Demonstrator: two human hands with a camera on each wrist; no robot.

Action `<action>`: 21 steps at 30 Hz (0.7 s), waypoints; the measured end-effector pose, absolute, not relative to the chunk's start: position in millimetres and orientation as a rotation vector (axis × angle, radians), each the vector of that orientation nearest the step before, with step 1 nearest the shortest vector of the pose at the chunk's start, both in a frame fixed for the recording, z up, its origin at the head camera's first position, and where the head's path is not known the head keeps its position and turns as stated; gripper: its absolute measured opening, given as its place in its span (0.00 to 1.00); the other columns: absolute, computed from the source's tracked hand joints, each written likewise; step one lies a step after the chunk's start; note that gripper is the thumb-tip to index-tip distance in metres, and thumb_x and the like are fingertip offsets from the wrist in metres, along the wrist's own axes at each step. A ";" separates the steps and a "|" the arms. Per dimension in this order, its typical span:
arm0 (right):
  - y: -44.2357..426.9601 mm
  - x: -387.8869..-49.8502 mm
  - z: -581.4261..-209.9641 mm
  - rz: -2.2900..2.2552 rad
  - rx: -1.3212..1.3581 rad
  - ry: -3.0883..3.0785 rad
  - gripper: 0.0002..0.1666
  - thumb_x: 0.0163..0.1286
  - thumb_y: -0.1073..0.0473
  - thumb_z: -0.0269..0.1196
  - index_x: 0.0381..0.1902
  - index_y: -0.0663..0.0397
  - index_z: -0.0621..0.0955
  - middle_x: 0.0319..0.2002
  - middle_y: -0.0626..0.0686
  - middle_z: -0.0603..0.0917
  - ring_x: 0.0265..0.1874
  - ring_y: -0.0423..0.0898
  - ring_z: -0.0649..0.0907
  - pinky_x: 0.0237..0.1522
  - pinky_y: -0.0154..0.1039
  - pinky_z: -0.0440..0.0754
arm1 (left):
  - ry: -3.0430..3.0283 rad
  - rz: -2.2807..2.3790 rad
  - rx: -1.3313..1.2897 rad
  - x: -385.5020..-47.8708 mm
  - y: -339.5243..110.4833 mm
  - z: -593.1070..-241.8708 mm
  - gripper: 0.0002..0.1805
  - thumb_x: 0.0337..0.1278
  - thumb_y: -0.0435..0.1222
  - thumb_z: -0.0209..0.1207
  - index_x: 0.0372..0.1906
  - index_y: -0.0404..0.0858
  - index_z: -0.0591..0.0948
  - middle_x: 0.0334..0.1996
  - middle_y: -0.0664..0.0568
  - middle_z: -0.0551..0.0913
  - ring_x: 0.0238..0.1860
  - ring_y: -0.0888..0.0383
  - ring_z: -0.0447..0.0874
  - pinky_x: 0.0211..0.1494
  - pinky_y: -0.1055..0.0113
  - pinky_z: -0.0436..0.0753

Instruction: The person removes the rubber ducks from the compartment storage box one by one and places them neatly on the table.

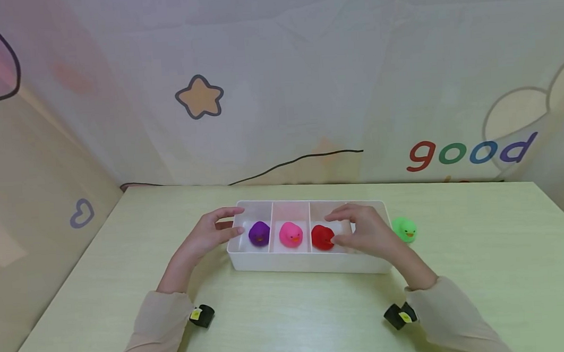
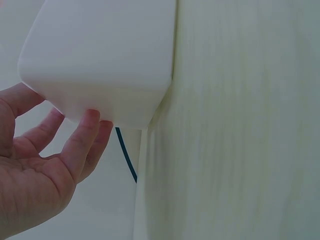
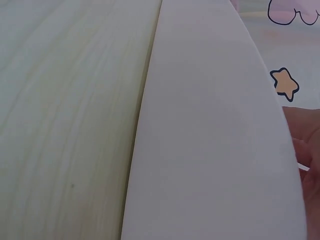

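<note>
A white divided box (image 1: 310, 260) stands on the table. A purple rubber duck (image 1: 259, 234) sits in its leftmost compartment, a pink rubber duck (image 1: 291, 235) in the one beside it, and a red rubber duck (image 1: 322, 237) in the third. At the box's left end, my left hand (image 1: 213, 231) touches the end wall with extended fingers (image 2: 82, 137). My right hand (image 1: 367, 231) reaches over the right part, thumb beside the red duck and fingers spread above it. That hand hides much of the box's right side. Only its edge shows in the right wrist view.
A green rubber duck (image 1: 404, 229) stands on the table (image 1: 289, 314) just outside the box's right end. Behind the table rises a printed cloth backdrop (image 1: 282, 91), and another panel (image 1: 30, 221) borders the left side.
</note>
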State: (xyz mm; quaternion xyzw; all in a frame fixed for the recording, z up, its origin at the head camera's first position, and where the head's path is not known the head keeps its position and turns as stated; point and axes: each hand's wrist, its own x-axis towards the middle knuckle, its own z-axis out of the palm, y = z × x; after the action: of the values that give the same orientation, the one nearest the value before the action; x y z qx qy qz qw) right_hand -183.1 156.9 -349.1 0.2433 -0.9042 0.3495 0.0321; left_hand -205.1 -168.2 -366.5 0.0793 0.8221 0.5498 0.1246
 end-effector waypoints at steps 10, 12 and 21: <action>143.3 -188.5 -351.9 0.964 0.778 -2.926 0.18 0.49 0.67 0.69 0.41 0.61 0.83 0.41 0.57 0.81 0.43 0.54 0.78 0.37 0.40 0.81 | 2.398 1.590 0.207 -204.4 -168.4 -366.3 0.28 0.54 0.37 0.61 0.61 0.37 0.69 0.63 0.41 0.65 0.61 0.42 0.65 0.57 0.52 0.72; 141.5 -189.5 -351.8 0.918 0.795 -2.942 0.18 0.48 0.67 0.69 0.40 0.61 0.83 0.40 0.56 0.81 0.42 0.53 0.78 0.37 0.40 0.81 | 2.399 1.590 0.200 -204.1 -168.4 -366.0 0.28 0.53 0.37 0.61 0.61 0.38 0.69 0.63 0.42 0.65 0.61 0.42 0.65 0.57 0.52 0.72; 136.6 -193.7 -353.1 0.793 0.799 -2.998 0.18 0.45 0.68 0.71 0.38 0.61 0.84 0.38 0.57 0.82 0.39 0.52 0.78 0.35 0.39 0.82 | 2.386 1.608 0.227 -205.6 -169.1 -367.6 0.29 0.53 0.36 0.61 0.61 0.37 0.69 0.63 0.42 0.65 0.61 0.42 0.66 0.57 0.52 0.72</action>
State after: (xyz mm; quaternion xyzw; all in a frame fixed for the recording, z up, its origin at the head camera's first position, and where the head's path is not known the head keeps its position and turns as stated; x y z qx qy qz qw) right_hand -193.7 136.6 -353.1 0.2495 -0.9357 0.2474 -0.0303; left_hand -205.6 -169.1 -367.6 0.0779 0.8200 0.5525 0.1275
